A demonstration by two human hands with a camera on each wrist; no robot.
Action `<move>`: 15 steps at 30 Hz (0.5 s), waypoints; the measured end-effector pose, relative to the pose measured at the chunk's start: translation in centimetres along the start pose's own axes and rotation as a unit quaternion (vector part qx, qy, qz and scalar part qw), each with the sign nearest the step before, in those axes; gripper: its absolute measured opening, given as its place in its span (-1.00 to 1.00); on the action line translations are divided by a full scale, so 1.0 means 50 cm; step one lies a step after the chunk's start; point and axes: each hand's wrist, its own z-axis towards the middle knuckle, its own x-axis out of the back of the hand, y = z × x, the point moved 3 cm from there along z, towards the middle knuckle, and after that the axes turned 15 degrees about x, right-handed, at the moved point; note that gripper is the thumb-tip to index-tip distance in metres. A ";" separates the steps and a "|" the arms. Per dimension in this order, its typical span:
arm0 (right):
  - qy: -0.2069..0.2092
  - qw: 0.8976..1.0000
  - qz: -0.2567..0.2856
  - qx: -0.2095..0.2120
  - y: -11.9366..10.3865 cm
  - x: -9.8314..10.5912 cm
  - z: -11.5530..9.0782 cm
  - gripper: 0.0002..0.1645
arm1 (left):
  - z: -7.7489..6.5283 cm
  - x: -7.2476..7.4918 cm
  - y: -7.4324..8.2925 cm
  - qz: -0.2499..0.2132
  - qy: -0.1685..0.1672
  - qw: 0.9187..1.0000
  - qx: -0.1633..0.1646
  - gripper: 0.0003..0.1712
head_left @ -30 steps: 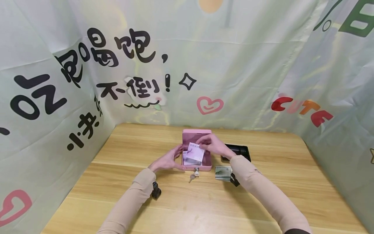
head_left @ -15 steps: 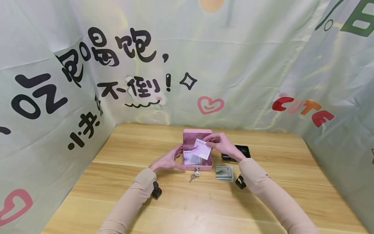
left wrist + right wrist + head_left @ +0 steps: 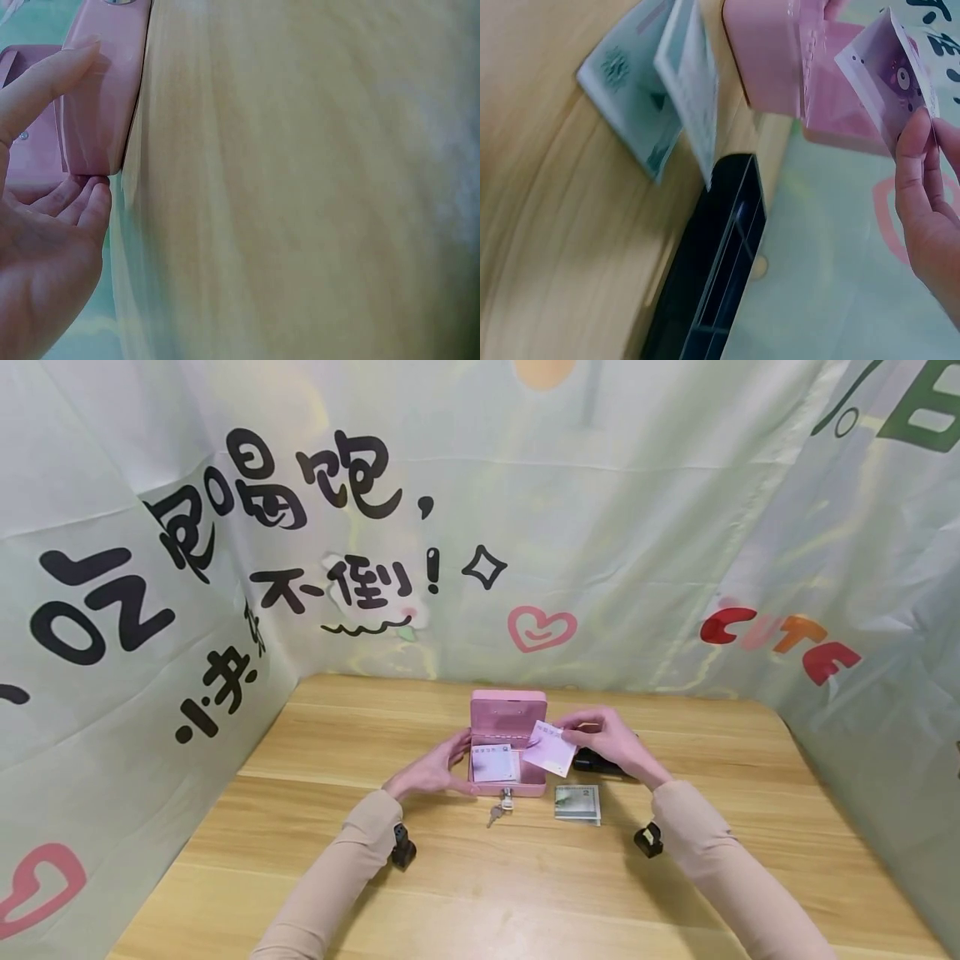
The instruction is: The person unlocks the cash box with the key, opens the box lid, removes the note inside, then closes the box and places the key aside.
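Observation:
A pink metal cash box (image 3: 534,791) stands on the table with its lid up. My left hand (image 3: 431,772) holds it at the left side; in the left wrist view the thumb (image 3: 60,71) lies on its front and the fingertips (image 3: 94,202) touch its end. Between thumb and fingers, my right hand (image 3: 613,742) pinches a folded purple banknote (image 3: 550,750) above the box's right edge. Another purple note (image 3: 492,763) lies inside the box. At the front hang a padlock (image 3: 507,801) and a key (image 3: 495,814).
A folded green banknote (image 3: 576,802) lies on the table right of the box, its fold standing partly open in the right wrist view. Behind it is a black tray (image 3: 720,277), partly hidden by my right hand in the head view. Printed cloth (image 3: 622,527) hangs behind the table.
My right hand has moved right with the purple banknote, from over the box's middle to its right edge. More of the note inside now shows. The left hand has stayed put.

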 end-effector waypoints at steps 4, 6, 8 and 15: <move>0.010 1.000 0.016 0.004 0.008 0.016 -0.019 -0.65 | 0.000 0.000 0.000 -0.002 0.001 1.000 0.002 0.36; 0.013 1.000 0.025 0.006 0.011 0.025 -0.028 -0.65 | 0.001 0.000 0.000 -0.001 0.001 1.000 0.004 0.36; 0.012 1.000 0.027 0.006 0.014 0.033 -0.037 -0.64 | 0.002 0.000 -0.001 0.000 0.003 1.000 0.004 0.36; 0.010 1.000 0.012 -0.018 0.027 0.061 -0.071 -0.62 | 0.002 -0.001 -0.001 0.001 0.002 1.000 0.005 0.36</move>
